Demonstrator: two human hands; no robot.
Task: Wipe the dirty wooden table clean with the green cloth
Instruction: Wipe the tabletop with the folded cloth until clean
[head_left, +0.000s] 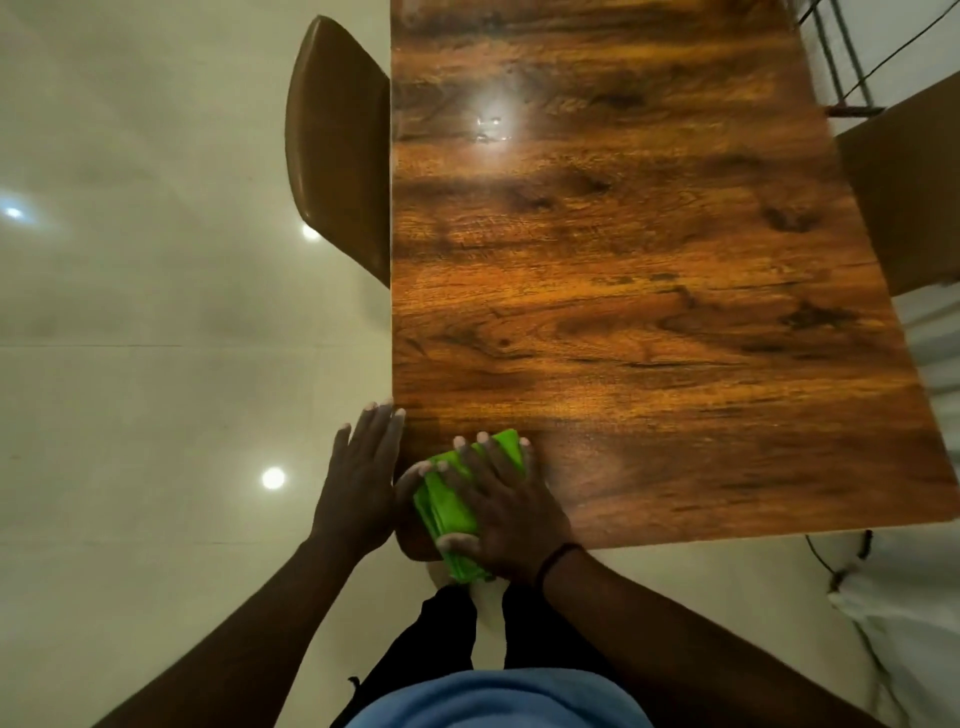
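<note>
Table: wooden table (623, 291), dark glossy grain, long side running away from the viewer; a bright glare patch near the far end with a few small wet-looking marks inside it.
Cloth: green cloth (451, 506), folded into a thick pad, lying on the near left corner of the table; its near end hangs past the table's near edge.
Right hand: right hand (506, 512) lies palm-down on top of the cloth, fingers spread and fairly straight, fingertips reaching the cloth's far edge and touching wood beyond it, thumb across the cloth's near part. Pressing flat, not bunching the fabric.
Left hand: left hand (363, 483) sits against the table's left edge just beside the cloth, fingers straight and held together, pointing away; the thumb reaches toward the cloth's left side (whether it touches the fabric I cannot tell).
Wrist: a dark band (558, 558) circles the right wrist.
Chair: a brown chair (337, 156) is tucked against the table's left side, farther along.
Right side: a brown box-like surface (909, 192) next to the table's right edge; metal rods (841, 57) behind it.
Floor: pale glossy floor (156, 364) with round light reflections.
Person: blue shirt (498, 699) and dark trousers at the bottom of the view.
</note>
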